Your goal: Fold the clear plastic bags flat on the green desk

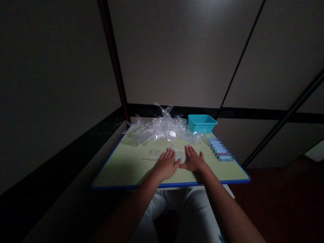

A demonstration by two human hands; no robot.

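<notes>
A thin, clear plastic bag [155, 153] lies flattened on the small yellow-green table [116, 172], running from left to right under my fingers. My left hand [167, 164] rests flat on its middle with the fingers stretched forward. Beside it, my right hand [194, 160] presses down at the right part of the plastic, fingers extended and thumb pointing toward the left one. The two thumbs almost meet. Neither hand grips anything. Part of the plastic is hidden beneath the palms.
Behind the hands, a loose heap of crumpled clear plastic bags [162, 128] spreads along the table's far side. A turquoise plastic basket [201, 127] stands at the far right corner. A pixelated bluish rectangular item [220, 150] lies near the right edge. Wall panels [172, 60] rise behind.
</notes>
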